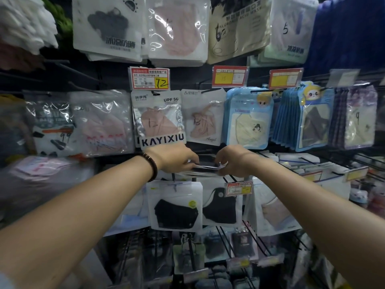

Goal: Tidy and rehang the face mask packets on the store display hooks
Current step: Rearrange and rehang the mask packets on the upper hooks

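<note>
Dark display wall (187, 78), glossy rectangular packets (159, 119)

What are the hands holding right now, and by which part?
A thin stack of mask packets, seen edge-on: the left hand pinches its left end, the right hand its right end.

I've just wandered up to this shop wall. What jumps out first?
Two bare arms reach into the middle, where the left hand and right hand grip a flat stack of mask packets between them. Just above hangs a packet lettered KAYIXIU, under a red price tag with a handwritten 12. To the right, bright blue cartoon packets crowd their hooks.
</note>
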Motion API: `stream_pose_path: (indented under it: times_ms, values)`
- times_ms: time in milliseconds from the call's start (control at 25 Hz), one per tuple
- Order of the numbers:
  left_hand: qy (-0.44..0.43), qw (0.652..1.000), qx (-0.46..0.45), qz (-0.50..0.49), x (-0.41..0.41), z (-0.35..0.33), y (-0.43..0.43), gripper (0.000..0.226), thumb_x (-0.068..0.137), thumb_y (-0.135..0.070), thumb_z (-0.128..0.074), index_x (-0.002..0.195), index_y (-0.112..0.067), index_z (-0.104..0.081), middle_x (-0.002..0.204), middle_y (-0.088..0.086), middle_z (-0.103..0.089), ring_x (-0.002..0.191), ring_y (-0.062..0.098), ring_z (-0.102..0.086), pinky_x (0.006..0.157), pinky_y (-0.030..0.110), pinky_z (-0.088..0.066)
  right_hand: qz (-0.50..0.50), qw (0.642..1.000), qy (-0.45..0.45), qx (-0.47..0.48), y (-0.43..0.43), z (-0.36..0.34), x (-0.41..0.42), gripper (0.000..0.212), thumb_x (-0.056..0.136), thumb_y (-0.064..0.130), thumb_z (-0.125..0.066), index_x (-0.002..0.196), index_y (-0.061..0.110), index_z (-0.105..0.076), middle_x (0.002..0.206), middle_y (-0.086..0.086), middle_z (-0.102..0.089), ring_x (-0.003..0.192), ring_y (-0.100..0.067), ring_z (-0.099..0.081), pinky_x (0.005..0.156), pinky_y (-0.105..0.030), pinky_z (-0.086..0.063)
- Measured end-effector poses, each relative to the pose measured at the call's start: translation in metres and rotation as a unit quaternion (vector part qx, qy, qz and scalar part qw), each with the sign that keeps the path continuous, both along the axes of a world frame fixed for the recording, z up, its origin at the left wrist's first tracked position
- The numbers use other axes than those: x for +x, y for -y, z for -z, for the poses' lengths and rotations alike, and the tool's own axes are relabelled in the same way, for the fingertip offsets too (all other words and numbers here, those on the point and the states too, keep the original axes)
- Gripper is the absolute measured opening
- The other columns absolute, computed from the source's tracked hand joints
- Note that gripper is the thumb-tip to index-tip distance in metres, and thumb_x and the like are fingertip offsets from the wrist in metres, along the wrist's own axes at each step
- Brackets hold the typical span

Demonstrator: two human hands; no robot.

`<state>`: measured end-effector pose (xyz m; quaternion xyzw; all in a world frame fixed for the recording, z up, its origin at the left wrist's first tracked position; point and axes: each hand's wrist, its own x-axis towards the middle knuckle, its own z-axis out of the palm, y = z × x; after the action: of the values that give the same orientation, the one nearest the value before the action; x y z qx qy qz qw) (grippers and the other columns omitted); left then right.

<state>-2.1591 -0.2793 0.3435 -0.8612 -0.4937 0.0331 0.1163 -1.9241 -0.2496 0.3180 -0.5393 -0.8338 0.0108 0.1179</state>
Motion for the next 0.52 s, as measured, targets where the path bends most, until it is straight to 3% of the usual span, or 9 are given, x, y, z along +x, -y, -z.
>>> stream_pose_path:
  times_ms: [120, 240, 360, 440, 520]
  values:
    - [0.048, 0.998, 0.032, 0.001, -0.005, 0.002, 0.000, 0.028, 0.113, -0.035, -0.044, 0.124, -0.029, -0.068, 0.104, -0.006, -0.072, 0.088, 0.018, -0.070, 0.079, 0.039, -0.059, 0.000, 0.999, -0.046, 0.005, 0.001, -0.005, 0.004, 0.027, 0.098, 0.035, -0.079, 0.124, 0.027, -0.076, 0.117, 0.001, -0.070, 0.105, -0.021, -0.067, 0.084, -0.030, -0.053]
    - [0.093, 0.993, 0.070, -0.023, -0.008, 0.001, -0.001, 0.025, 0.113, -0.032, -0.042, 0.115, -0.023, -0.066, 0.091, -0.002, -0.065, 0.076, 0.021, -0.066, 0.069, 0.041, -0.058, 0.002, 0.993, -0.119, 0.013, 0.001, -0.006, 0.004, 0.024, 0.101, 0.035, -0.074, 0.124, 0.027, -0.075, 0.118, -0.001, -0.073, 0.103, -0.022, -0.069, 0.088, -0.034, -0.057]
    - [0.147, 0.981, 0.123, -0.016, -0.008, 0.002, 0.000, 0.025, 0.114, -0.031, -0.041, 0.110, -0.022, -0.065, 0.084, -0.001, -0.062, 0.071, 0.022, -0.063, 0.060, 0.037, -0.049, -0.005, 0.988, -0.150, 0.029, 0.003, -0.001, 0.000, 0.026, 0.100, 0.028, -0.075, 0.126, 0.029, -0.075, 0.110, 0.000, -0.074, 0.093, -0.019, -0.068, 0.079, -0.033, -0.056]
    - [0.184, 0.970, 0.156, 0.011, -0.011, 0.001, 0.002, 0.025, 0.115, -0.031, -0.043, 0.108, -0.023, -0.066, 0.083, -0.001, -0.063, 0.075, 0.023, -0.063, 0.062, 0.035, -0.045, -0.004, 0.981, -0.186, 0.057, 0.004, 0.006, -0.003, 0.028, 0.104, 0.026, -0.070, 0.130, 0.030, -0.075, 0.104, -0.001, -0.075, 0.089, -0.021, -0.069, 0.076, -0.035, -0.056]
    - [0.213, 0.958, 0.184, 0.049, -0.017, -0.002, 0.006, 0.025, 0.114, -0.032, -0.047, 0.114, -0.023, -0.071, 0.090, -0.002, -0.067, 0.084, 0.022, -0.065, 0.071, 0.035, -0.050, -0.010, 0.963, -0.233, 0.133, 0.010, 0.014, -0.004, 0.032, 0.109, 0.026, -0.062, 0.138, 0.030, -0.073, 0.107, -0.003, -0.078, 0.092, -0.024, -0.072, 0.081, -0.039, -0.061]
